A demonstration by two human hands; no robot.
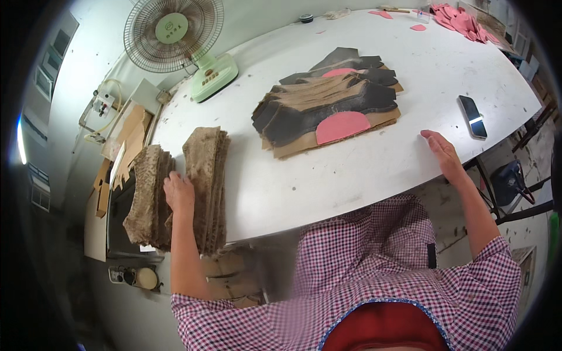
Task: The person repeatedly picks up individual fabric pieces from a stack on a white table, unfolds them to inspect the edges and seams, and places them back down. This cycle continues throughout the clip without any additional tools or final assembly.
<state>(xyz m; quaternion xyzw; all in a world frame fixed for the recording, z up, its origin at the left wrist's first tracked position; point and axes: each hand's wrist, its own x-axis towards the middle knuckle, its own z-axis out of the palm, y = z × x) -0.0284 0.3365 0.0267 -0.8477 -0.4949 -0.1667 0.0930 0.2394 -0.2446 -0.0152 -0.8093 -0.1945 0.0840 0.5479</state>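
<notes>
In the head view, facing a white table while wearing a pink-and-black checked smock. Reaching with the left hand between two stacks of fleecy brown cut pieces at the table's left end. Bending the left fingers, close together, against the layered right side of the mottled left stack; not being able to tell whether pinching any layer. Seeing the taller right stack just beside that hand, pointing its layered edges to the right.

Holding the right hand well apart from both stacks, near the table's front right edge. Curving the right fingers loosely, nearly side by side; not being able to tell about contact with the tabletop. Seeing a smartphone lying near, to the right of that hand.

Between the hands and farther back, seeing a fanned pile of black-and-tan cut pieces lying on the table, showing a pink half-round piece at its front. Behind the brown stacks, seeing a pale green electric fan standing. At the far right corner, seeing pink scraps lying heaped.
</notes>
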